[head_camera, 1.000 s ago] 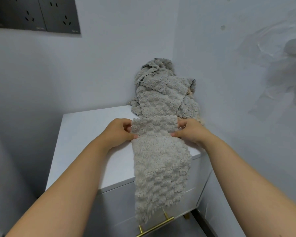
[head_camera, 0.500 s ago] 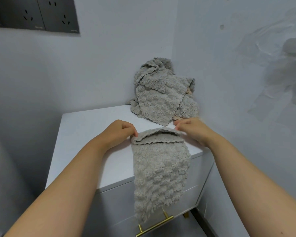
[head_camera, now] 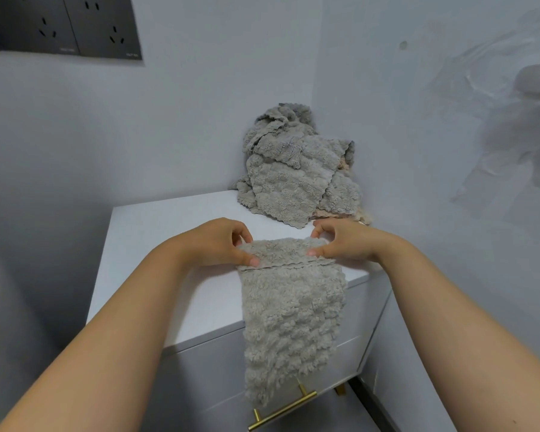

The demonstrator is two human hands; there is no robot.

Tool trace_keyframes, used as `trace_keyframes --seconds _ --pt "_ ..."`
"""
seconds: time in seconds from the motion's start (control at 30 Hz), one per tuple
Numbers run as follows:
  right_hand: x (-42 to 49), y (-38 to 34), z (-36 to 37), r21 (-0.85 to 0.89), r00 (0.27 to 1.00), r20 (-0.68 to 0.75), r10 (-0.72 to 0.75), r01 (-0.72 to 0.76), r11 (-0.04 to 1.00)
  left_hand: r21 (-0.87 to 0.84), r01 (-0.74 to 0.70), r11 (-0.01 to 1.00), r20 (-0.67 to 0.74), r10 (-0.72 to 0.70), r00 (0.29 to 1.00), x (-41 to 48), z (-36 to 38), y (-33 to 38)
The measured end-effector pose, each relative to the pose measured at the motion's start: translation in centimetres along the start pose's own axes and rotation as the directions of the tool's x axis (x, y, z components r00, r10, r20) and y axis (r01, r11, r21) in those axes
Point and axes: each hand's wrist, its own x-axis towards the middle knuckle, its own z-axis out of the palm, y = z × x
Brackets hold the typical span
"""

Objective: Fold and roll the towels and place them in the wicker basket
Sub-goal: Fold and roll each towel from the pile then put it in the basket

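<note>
We are seeing bare cabinet top (head_camera: 144,229) lying open on the left, while a towel (head_camera: 293,307) is draping over the front edge and a heaped towel pile (head_camera: 290,179) is filling the back right corner against the wall (head_camera: 418,151).

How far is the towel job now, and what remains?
Done: the grey towel looks folded into a narrow strip on the white cabinet. In hand: the left hand and right hand pinch its far end, turned into a first roll; the rest hangs over the front edge. Left: finish rolling, then the heap of towels in the corner. No basket is in view.
</note>
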Motion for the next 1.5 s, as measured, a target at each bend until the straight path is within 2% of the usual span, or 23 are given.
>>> trace_keyframes --seconds 0.17,0.3,0.37,0.43,0.5,0.6,0.67,0.77,0.9,1.03,1.13,1.2,1.33,1.43,1.5 --pt "-0.7 0.0 -0.3 -0.039 0.997 0.059 -0.039 0.042 0.998 0.033 0.017 0.999 0.104 -0.02 0.994 -0.6 -0.8 0.6" --pt "-0.9 -0.1 -0.3 0.044 0.984 0.174 0.037 -0.045 0.998 -0.011 0.017 1.0 0.073 -0.016 0.997 -0.6 -0.7 0.8" --pt "-0.9 0.0 -0.4 0.111 0.983 0.179 0.034 -0.054 0.992 -0.051 0.018 0.999 0.048 -0.015 0.999 -0.6 -0.6 0.7" --pt "-1.0 0.2 -0.6 0.145 0.992 0.124 0.03 -0.048 0.988 -0.103 0.014 0.995 0.007 -0.014 1.0 -0.5 -0.4 0.4" --pt "-1.0 0.0 -0.7 0.24 0.998 0.05 0.024 -0.035 0.97 -0.15 -0.004 0.989 -0.117 -0.014 0.993 -0.1 0.0 0.2" --pt "0.2 0.2 0.6 0.407 0.984 -0.158 0.078 -0.007 0.914 -0.199 -0.027 0.98 -0.407 -0.058 0.911 0.7 1.2 0.2" --pt "0.8 0.1 1.5 0.517 0.954 -0.264 0.145 0.013 0.856 -0.288 -0.037 0.957 -0.459 -0.104 0.883 1.0 1.9 0.3" --pt "1.1 -0.5 2.2 0.536 0.922 -0.347 0.171 0.045 0.843 -0.397 -0.025 0.918 -0.377 -0.139 0.916 0.9 2.0 0.1" --pt "1.2 -0.3 2.2 0.561 0.93 -0.34 0.138 0.083 0.824 -0.447 -0.05 0.893 -0.348 -0.122 0.929 0.5 1.6 -0.3" --pt "0.9 -0.2 1.8 0.602 0.94 -0.319 0.119 0.104 0.792 -0.404 -0.113 0.908 -0.43 -0.08 0.899 0.4 1.7 -0.3" --pt "1.0 -0.2 2.1 0.623 0.916 -0.372 0.148 0.128 0.772 -0.38 -0.153 0.912 -0.522 -0.074 0.85 0.5 1.9 -0.1" --pt "1.0 -0.1 2.3 0.618 0.898 -0.41 0.158 0.147 0.772 -0.355 -0.158 0.921 -0.533 -0.06 0.844 0.7 2.0 -0.4" --pt "0.8 -0.1 2.1 0.564 0.912 -0.395 0.11 0.145 0.813 -0.341 -0.167 0.925 -0.451 -0.005 0.893 0.5 1.7 -1.0" --pt "0.7 0.4 1.5 0.59 0.932 -0.34 0.128 0.105 0.801 -0.488 -0.148 0.86 -0.379 -0.055 0.924 -0.1 1.4 -1.0" --pt "0.7 0.8 1.2 0.606 0.937 -0.319 0.143 0.086 0.791 -0.564 -0.163 0.81 -0.33 -0.04 0.943 -0.4 1.2 -0.9"
